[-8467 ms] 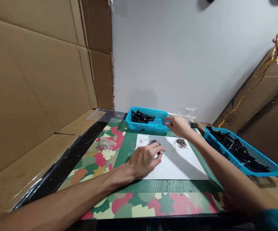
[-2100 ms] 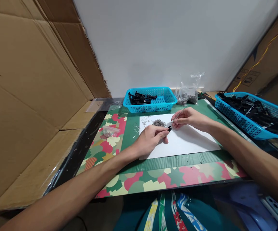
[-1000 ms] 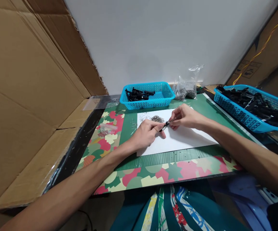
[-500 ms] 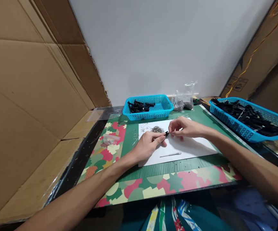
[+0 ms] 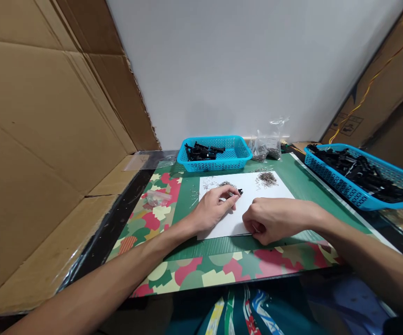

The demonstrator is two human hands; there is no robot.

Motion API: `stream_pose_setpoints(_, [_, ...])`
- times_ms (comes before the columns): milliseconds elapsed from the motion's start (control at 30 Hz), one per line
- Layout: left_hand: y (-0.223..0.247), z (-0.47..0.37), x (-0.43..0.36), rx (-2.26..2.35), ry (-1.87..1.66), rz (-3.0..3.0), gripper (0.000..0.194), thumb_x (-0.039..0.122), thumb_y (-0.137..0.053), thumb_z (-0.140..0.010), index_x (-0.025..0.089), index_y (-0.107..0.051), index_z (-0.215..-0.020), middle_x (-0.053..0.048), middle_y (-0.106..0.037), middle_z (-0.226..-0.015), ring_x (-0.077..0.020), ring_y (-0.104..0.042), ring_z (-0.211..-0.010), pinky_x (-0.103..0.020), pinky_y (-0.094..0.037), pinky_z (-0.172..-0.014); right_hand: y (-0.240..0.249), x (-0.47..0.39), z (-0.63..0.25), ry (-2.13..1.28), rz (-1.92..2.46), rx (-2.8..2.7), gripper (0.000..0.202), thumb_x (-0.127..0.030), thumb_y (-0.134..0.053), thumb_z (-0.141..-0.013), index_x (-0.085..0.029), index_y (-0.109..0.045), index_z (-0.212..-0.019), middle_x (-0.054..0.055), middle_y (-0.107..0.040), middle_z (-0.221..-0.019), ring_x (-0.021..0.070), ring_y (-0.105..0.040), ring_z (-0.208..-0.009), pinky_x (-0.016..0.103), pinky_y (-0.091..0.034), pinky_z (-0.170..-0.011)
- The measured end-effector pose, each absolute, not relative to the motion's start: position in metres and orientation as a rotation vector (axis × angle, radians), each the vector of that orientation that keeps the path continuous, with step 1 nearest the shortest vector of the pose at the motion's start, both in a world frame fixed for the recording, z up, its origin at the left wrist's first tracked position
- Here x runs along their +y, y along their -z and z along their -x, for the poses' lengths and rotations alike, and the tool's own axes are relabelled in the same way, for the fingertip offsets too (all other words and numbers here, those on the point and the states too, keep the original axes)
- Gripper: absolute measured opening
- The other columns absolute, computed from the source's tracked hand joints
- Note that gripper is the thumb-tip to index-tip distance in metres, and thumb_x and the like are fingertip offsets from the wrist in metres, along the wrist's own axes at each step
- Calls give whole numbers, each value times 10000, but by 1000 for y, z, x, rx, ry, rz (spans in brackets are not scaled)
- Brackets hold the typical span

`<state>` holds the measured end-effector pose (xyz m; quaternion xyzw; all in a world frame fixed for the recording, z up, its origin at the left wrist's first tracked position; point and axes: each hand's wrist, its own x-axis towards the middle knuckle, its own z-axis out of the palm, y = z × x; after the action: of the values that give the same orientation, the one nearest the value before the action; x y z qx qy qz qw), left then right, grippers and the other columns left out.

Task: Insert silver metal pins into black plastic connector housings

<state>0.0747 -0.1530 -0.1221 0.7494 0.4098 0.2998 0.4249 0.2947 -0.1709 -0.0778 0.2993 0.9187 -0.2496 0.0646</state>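
Note:
My left hand [image 5: 218, 205] rests over the white paper, thumb and fingers closed on a small black plastic part [image 5: 241, 191] whose end pokes out beyond the fingertips. Beside those fingers is a pile of small metal pins or screws [image 5: 227, 184], partly hidden. My right hand [image 5: 273, 219] is curled at the near edge of the paper [image 5: 285, 188], where the thin precision screwdriver lay. Its fingers are closed around the screwdriver, which the hand almost wholly hides. A second pile of small metal pieces [image 5: 267, 179] sits at the paper's far right corner.
A blue basket [image 5: 215, 165] with several black parts stands at the back. Another blue basket [image 5: 361, 199], fuller, is at the right. Clear bags [image 5: 266, 148] of metal pieces lean by the wall. A small plastic bag [image 5: 158, 198] lies left. Cardboard [image 5: 48, 139] borders the left side.
My right hand has come away from the black part, down toward me to the screwdriver, and closed. The right-hand metal pile is now uncovered. My left hand keeps the black part in nearly the same place.

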Motion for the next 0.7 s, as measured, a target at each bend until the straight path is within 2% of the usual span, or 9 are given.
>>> stream_pose_setpoints(133, [121,-75,-155,1025,-706,-1843,258,443,-570,-1030,198,-600,-1105,-22,-705,-837,-180,-695,-785,-273,-479,-667,78,-168,-299,700,-935,2760,182,-144,-659,-734,-180,-728,-898,-10,-666,-725,106,-455,-545,253,-278,-514])
stream_pose_setpoints(267, [120,-75,-155,1032,-686,-1827,255,445,-567,-1029,207,-566,-1121,-9,-693,-817,-154,-631,-713,-254,-405,-604,77,-174,-299,571,-891,2787,164,-127,-634,-747,-173,-740,-863,12,-666,-695,118,-426,-529,276,-250,-515])
stream_pose_setpoints(400, [119,-75,-156,1027,-684,-1809,273,451,-588,-1011,209,-570,-1136,-8,-683,-815,-160,-633,-725,-250,-406,-609,79,-191,-294,345,-811,2834,131,-175,-618,-826,-161,-747,-832,54,-671,-664,139,-386,-499,325,-178,-519])
stream_pose_setpoints(567, [121,-75,-156,1083,-676,-1805,462,474,-601,-992,180,-572,-1347,-31,-721,-891,-145,-606,-661,-258,-403,-591,80,-193,-289,358,-790,2820,86,-225,-656,-817,-171,-722,-833,48,-657,-657,143,-389,-489,329,-170,-523])
stream_pose_setpoints(700, [124,-75,-154,1134,-720,-1858,646,488,-588,-995,109,-526,-1515,-87,-761,-1011,-186,-673,-780,-284,-470,-672,74,-174,-298,517,-875,2921,29,-164,-625,-782,-190,-632,-795,-8,-577,-633,116,-348,-504,310,-200,-526])
